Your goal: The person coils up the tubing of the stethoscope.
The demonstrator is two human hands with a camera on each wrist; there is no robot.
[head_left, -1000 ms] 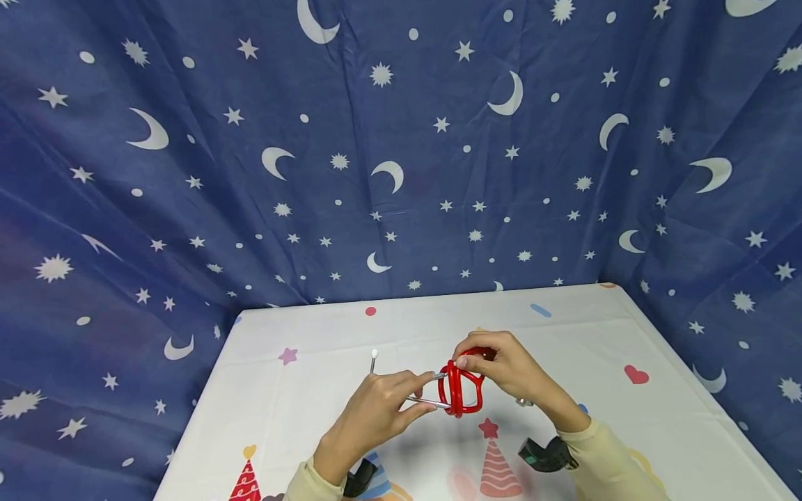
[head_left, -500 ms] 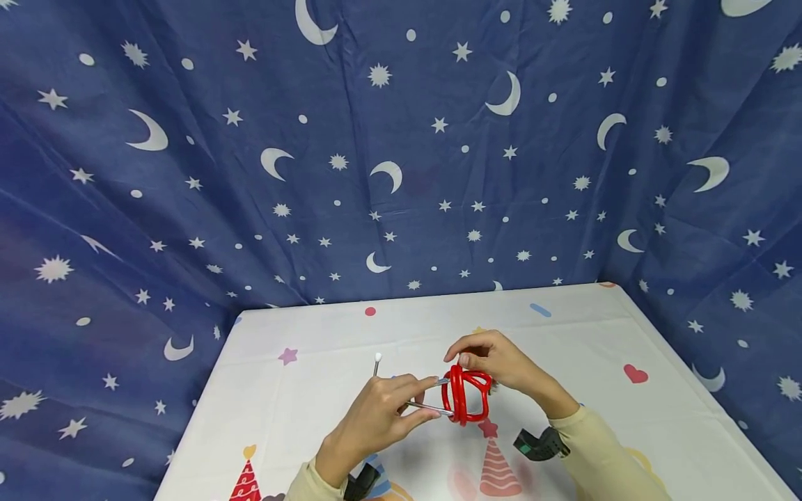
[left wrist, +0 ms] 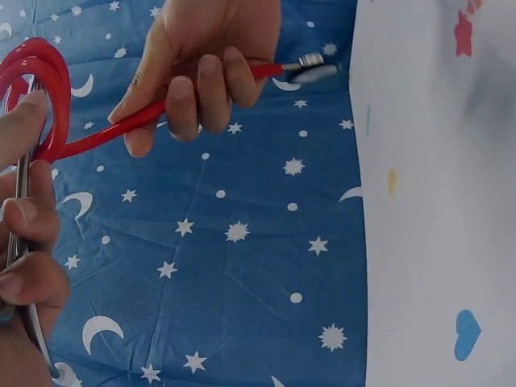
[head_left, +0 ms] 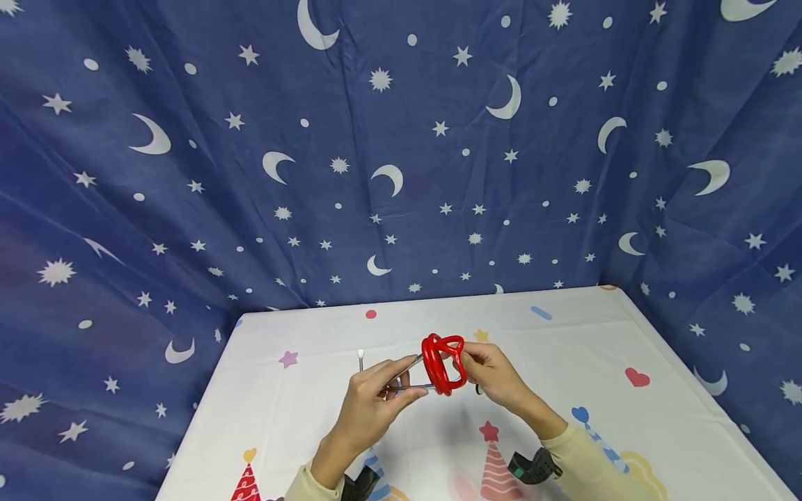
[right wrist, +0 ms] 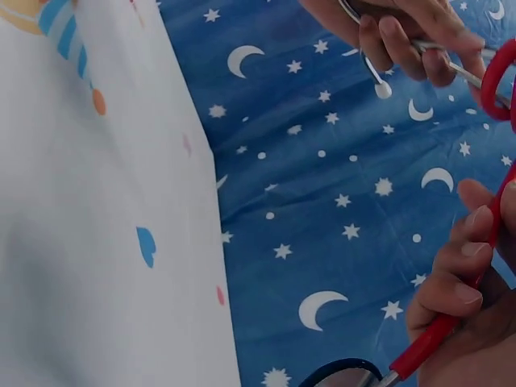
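Note:
A stethoscope with red tubing (head_left: 438, 365) is held above the table between the two hands. Its tubing loops in a coil by the metal ear tubes. My left hand (head_left: 370, 403) grips those ear tubes (left wrist: 24, 193), and a white ear tip (head_left: 360, 354) sticks up behind it. Just right of the coil, my right hand (head_left: 495, 379) holds the tubing's tail, its fingers curled round it in the left wrist view. The chest piece (left wrist: 313, 72) protrudes beyond that hand; its dark-rimmed disc (right wrist: 343, 375) shows at the bottom of the right wrist view.
A white tablecloth (head_left: 301, 403) printed with party hats, stars and hearts covers the table below the hands. Behind and at the sides hangs a blue curtain (head_left: 426, 174) with moons and stars. Dark cameras (head_left: 532, 466) are strapped to the wrists.
The red coil has risen and moved left, tilting with the ear tubes. My right hand has come down from the coil's top to its right side, where it holds the tubing.

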